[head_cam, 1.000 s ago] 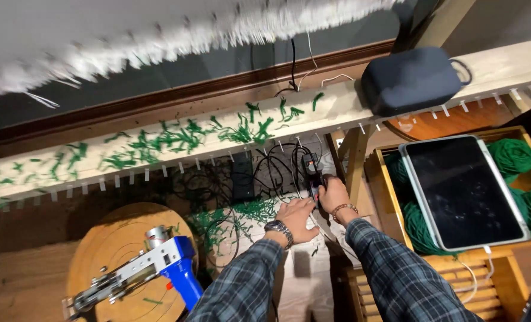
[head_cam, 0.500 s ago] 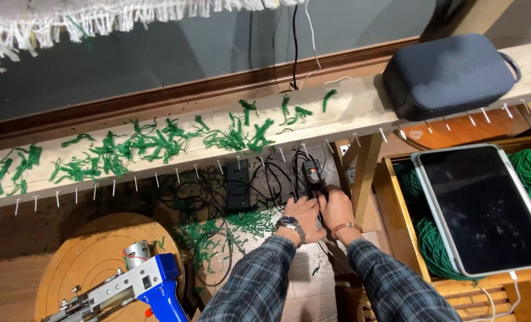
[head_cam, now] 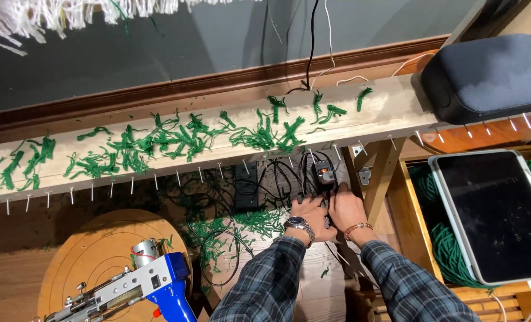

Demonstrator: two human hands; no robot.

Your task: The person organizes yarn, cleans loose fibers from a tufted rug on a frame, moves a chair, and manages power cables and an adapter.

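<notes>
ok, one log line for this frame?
left hand: on black cables | right hand: at power strip | tufting gun: on round stool

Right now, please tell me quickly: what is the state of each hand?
Left hand: fingers curled down on the black cables below the small black box; real grip cannot be told.
Right hand: laid beside it on the same cables; grip cannot be told.

A black power strip (head_cam: 324, 179) with a lit red switch is lying on the floor beneath the wooden beam, black cables (head_cam: 283, 179) trailing beside it.
</notes>
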